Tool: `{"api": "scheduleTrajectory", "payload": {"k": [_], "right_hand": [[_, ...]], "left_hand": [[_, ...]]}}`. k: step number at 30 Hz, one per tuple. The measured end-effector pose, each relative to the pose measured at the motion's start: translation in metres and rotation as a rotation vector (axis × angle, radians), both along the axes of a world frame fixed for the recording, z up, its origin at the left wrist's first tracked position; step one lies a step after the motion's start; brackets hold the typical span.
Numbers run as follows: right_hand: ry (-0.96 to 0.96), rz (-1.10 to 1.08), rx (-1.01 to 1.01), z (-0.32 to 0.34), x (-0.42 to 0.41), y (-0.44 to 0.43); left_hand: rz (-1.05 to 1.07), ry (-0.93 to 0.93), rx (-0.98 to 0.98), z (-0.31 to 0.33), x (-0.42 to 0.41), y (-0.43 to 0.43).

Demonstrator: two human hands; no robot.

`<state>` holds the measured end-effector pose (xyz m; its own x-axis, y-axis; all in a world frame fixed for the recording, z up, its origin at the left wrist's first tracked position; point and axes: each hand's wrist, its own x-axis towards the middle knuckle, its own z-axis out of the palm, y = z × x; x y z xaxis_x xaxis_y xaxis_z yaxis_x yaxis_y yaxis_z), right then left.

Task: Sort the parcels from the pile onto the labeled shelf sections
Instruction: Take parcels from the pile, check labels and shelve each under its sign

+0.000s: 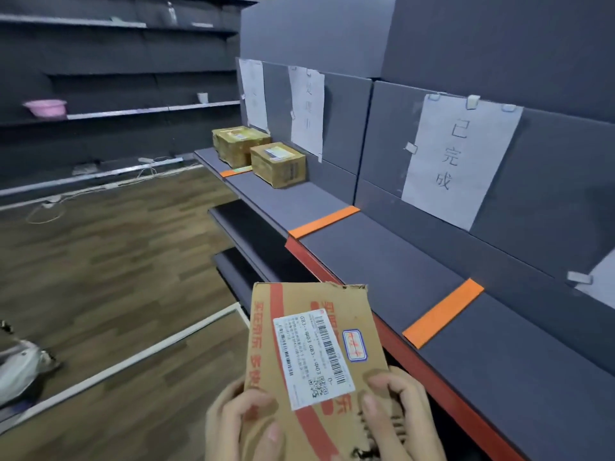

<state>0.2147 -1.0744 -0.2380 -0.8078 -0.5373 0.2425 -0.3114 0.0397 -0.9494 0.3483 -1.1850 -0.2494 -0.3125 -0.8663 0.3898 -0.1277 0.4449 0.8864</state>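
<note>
The parcel [309, 341] sits front-centre, left hand [239, 424] and right hand [399, 417] on its near end; the shelf [399, 261] runs along its right, near box [278, 164] beside far box [239, 143] on it.

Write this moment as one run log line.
left hand, right hand: grip cardboard parcel | shelf: two boxes far end | parcel not placed

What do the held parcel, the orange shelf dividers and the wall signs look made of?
Held parcel: brown cardboard, matte, top edge torn and frayed. Orange dividers: smooth strips, plastic or tape, unclear. Wall signs: thin white paper, corners lifting, held by clips or tape.
</note>
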Motion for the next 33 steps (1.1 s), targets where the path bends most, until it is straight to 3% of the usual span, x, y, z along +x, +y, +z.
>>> {"api": "scheduleTrajectory", "payload": {"k": [9,16,33], "right_hand": [[-0.042,0.104,0.024,-0.005,-0.064,-0.172],[-0.060,0.126,0.060,-0.005,-0.103,-0.267],[-0.117,-0.269,0.063,-0.007,-0.117,-0.541]], "left_hand": [[0.070,-0.009,-0.042,0.013,-0.055,-0.153],[0.047,-0.013,0.056,0.014,-0.089,-0.239],[-0.495,-0.065,0.193,0.007,-0.151,-0.573]]}}
